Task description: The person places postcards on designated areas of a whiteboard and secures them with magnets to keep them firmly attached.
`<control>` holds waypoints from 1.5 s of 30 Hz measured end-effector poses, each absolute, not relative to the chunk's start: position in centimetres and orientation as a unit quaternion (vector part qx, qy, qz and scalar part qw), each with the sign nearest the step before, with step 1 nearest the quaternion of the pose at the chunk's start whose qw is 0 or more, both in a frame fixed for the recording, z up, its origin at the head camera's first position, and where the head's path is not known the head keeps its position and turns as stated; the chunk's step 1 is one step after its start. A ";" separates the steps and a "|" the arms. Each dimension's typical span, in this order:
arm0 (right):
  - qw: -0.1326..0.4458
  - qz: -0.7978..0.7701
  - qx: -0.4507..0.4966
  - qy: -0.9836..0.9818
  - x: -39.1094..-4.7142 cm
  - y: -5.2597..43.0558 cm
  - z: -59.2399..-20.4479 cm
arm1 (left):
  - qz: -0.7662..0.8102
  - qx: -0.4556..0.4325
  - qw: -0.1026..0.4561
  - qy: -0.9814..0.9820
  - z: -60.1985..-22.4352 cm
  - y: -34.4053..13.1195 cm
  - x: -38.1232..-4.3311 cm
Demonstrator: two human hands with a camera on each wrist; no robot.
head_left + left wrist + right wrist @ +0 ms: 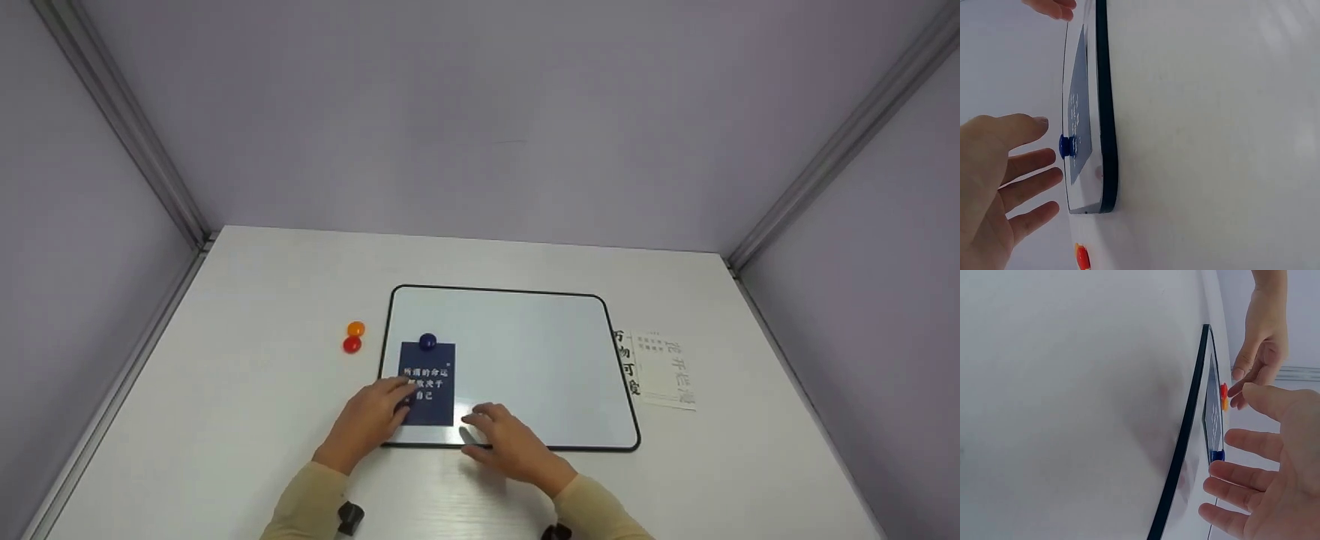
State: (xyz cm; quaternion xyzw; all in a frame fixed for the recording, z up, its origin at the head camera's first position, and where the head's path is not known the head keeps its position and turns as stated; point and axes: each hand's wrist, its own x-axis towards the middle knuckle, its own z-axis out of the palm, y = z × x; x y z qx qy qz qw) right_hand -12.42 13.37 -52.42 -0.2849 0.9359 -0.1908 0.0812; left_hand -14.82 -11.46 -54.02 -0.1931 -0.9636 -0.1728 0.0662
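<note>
A dark blue card point(435, 409) with white characters lies on the left part of a black-rimmed whiteboard point(536, 360). A round blue magnet point(427, 342) sits on the card's top edge. My left hand point(371, 416) hovers over the card's left side, its fingers loosely extended and holding nothing; in the left wrist view the fingers point(1033, 188) are spread apart from the card. My right hand point(514, 446) is above the board's near edge, right of the card's lower corner. The right wrist view shows its fingers point(1241, 475) apart and empty.
Left of the board, an orange magnet point(356, 328) and a red magnet point(352, 344) sit side by side on the white table point(247, 360). White cards with black and grey characters point(660, 371) lie at the board's right edge. Grey walls point(480, 120) enclose the table.
</note>
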 end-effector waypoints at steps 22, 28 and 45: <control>0.124 -0.226 -0.246 0.934 -12.6 15.7 -51.9 | -0.110 -0.288 0.002 -0.951 -55.0 -12.1 -14.0; 0.126 -0.246 -0.240 0.931 -12.5 16.7 -52.1 | -0.127 -0.279 -0.035 -0.951 -55.0 -12.1 -13.9; 0.136 -0.271 -0.220 0.927 -12.5 18.9 -51.4 | -0.166 -0.271 -0.061 -0.946 -54.7 -12.2 -13.6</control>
